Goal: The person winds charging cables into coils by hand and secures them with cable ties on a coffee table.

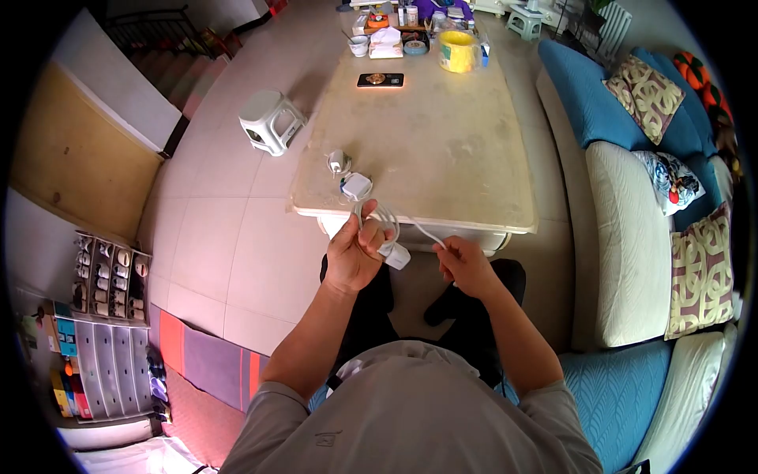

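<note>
My left hand [357,251] is closed around loops of a white charging cable [388,217], just off the near edge of the table. A white charger plug [395,255] hangs below these fingers, beside the coil. To the right, my right hand [466,266] pinches a free stretch of the same cable, which runs across from the coil. On the table's near left corner lie two more white chargers: one [357,186] right beyond my left hand, another [338,162] farther back with its cable wound about it.
The table [426,134] bears a phone [380,80], a yellow tub [458,51], a tissue pack [386,43] and a bowl [358,46] toward its far end. A white stool [271,118] stands left. A blue sofa [580,87] lines the right side.
</note>
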Demonstrator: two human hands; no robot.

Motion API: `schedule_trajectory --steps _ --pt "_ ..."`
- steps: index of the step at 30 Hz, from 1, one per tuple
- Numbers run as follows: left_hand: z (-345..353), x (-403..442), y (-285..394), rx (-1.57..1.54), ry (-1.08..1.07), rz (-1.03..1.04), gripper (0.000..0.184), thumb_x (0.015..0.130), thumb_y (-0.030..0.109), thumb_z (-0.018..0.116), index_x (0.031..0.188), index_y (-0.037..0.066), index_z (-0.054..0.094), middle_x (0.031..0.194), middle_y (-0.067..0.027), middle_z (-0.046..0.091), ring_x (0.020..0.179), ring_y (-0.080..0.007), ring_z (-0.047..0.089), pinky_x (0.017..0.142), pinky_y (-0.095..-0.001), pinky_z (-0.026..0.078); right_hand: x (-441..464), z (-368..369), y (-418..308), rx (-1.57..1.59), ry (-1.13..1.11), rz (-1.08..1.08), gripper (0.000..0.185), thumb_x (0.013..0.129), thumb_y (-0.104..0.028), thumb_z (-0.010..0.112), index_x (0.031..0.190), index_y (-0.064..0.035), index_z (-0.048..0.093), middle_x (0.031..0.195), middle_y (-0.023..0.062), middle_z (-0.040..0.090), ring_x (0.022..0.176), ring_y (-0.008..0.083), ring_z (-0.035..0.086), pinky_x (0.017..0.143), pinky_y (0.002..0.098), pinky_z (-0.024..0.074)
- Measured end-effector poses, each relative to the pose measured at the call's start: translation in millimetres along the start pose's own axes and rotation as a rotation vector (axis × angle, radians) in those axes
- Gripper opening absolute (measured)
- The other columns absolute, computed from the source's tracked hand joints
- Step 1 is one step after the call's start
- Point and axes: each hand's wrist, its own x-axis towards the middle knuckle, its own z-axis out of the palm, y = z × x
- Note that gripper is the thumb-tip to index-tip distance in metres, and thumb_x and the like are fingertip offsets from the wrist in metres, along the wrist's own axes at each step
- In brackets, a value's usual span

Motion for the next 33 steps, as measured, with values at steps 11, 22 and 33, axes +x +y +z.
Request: schedule_trajectory --steps 11,22,33 --pt "-17 1 -38 1.331 -0.084 -0.292 0.031 0.099 0.024 0.041 0.116 -0.003 0.042 0.089 -0.0111 0.064 0.080 -0.0170 0.060 0.074 -0.0299 0.048 -24 8 -27 -0.648 -0.393 -0.180 0.017 0.087 -0.017 0.052 0.093 -0.0033 0.060 0.080 0.0211 0.062 0.080 0.0419 0.058 0.073 0.0455 0.0467" --pt "19 -2 -15 1.201 -0.314 -0.839 0.054 0.093 0.054 0.044 0.087 0.003 0.060 0.061 -0.0033 0.052 0.052 -0.0109 0.049 0.048 -0.0250 0.039 -20 -9 -48 -0.615 -0.163 -0.235 0.015 0.080 -0.016 0.067 0.082 -0.0021 0.062 0.078 0.0117 0.064 0.071 0.0273 0.061 0.064 0.0344 0.0475" --pt "23 -11 -1 0.669 -0.197 -0.790 0.017 0.085 0.018 0.062 0.089 0.002 0.056 0.048 0.0017 0.041 0.038 -0.0065 0.033 0.050 -0.0245 0.040 -8 -17 -37 -0.664 0.019 -0.842 0.013 0.078 -0.005 0.067 0.091 -0.0076 0.068 0.081 0.0069 0.061 0.080 0.0263 0.058 0.070 0.0347 0.0482"
